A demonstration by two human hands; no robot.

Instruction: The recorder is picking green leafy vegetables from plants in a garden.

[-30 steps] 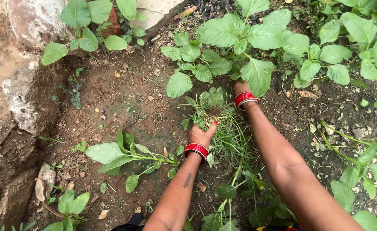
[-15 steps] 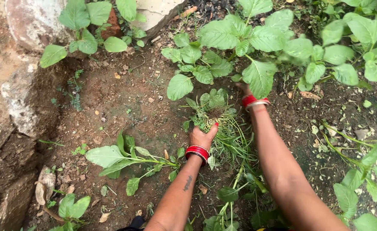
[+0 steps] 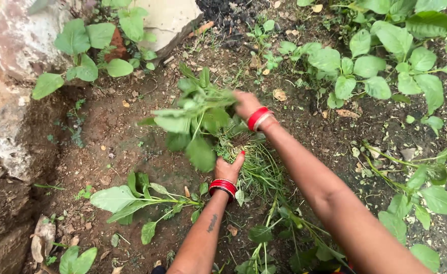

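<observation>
My right hand (image 3: 245, 103), with red bangles on the wrist, grips a leafy green plant (image 3: 195, 119) by its stem and holds it above the soil, blurred with motion. My left hand (image 3: 228, 168), also in red bangles, rests closed on a bunch of pulled grass and weeds (image 3: 256, 162) lying on the ground just below the lifted plant. The fingers of both hands are partly hidden by leaves.
Another pulled plant (image 3: 132, 198) lies on the brown soil at the left. Broad-leaved plants (image 3: 370, 71) grow at the upper right and right edge. Rocks (image 3: 15, 45) line the left side, with a pale stone slab (image 3: 167, 18) at the top.
My right hand has pulled the big leafy plant out from the upper middle and swung it left toward the weed bunch. The left hand stays on the bunch.
</observation>
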